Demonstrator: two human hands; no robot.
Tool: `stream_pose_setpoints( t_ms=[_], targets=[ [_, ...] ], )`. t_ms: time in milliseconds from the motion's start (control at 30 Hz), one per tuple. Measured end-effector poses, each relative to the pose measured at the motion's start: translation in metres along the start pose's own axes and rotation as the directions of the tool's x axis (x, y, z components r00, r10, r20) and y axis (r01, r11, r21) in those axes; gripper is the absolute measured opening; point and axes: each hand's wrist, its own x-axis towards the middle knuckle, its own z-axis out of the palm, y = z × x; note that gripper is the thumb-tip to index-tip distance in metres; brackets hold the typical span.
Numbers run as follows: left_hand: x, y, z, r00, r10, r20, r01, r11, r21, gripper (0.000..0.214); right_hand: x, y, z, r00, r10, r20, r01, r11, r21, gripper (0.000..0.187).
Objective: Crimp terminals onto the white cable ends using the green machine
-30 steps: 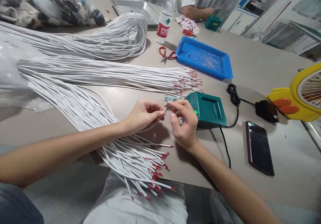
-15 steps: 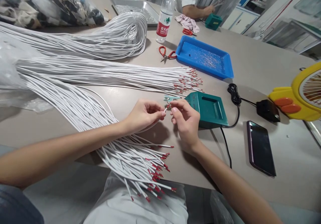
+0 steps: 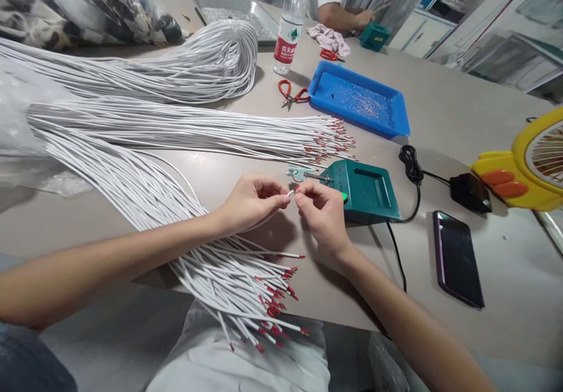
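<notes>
My left hand [image 3: 259,201] pinches a white cable [image 3: 291,193] close to its end. Facing it, my right hand [image 3: 321,207] has thumb and forefinger closed on the cable's red tip. Just behind my right hand stands a green box-shaped device [image 3: 373,196] with a green light and a thin metal rod, where a pale teal clip [image 3: 299,173] sits. Under my left forearm runs a bundle of white cables [image 3: 229,280], its red-tipped ends hanging past the table edge over my lap. Another bundle of red-tipped cables [image 3: 211,131] lies beyond my hands.
Farther back are a looped cable bundle [image 3: 220,58], a bottle [image 3: 288,40], red-handled snips [image 3: 288,93] and a blue tray [image 3: 352,102]. Rightward are a black adapter [image 3: 470,194], a phone [image 3: 458,260] and a yellow fan [image 3: 523,169]. Another person's arm [image 3: 343,17] rests across the table.
My right hand has moved slightly left and its fingers have closed on the cable's tip. The device's rod and green light are now uncovered. My left hand stays in place.
</notes>
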Motion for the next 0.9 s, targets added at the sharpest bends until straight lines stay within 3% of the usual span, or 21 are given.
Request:
stream_pose_setpoints(
  t_ms=[400, 700, 900],
  targets=[
    [-0.0012, 0.0039, 0.0002, 1.000, 0.020, 0.012, -0.020, 1.000, 0.013, 0.014, -0.0031, -0.0032, 0.0027, 0.994, 0.027, -0.103, -0.020, 0.998, 0.066, 0.017],
    [-0.0002, -0.0015, -0.0014, 0.999, 0.039, 0.024, -0.039, 0.999, -0.022, 0.018, -0.0026, -0.0011, 0.0019, 0.999, 0.047, 0.001, -0.047, 0.996, 0.071, 0.018],
    [-0.0035, 0.0047, 0.0010, 0.999, 0.016, -0.038, -0.019, 0.998, -0.059, 0.028, -0.0035, -0.0024, 0.0032, 0.999, 0.011, 0.039, -0.011, 1.000, -0.002, 0.016]
  ],
)
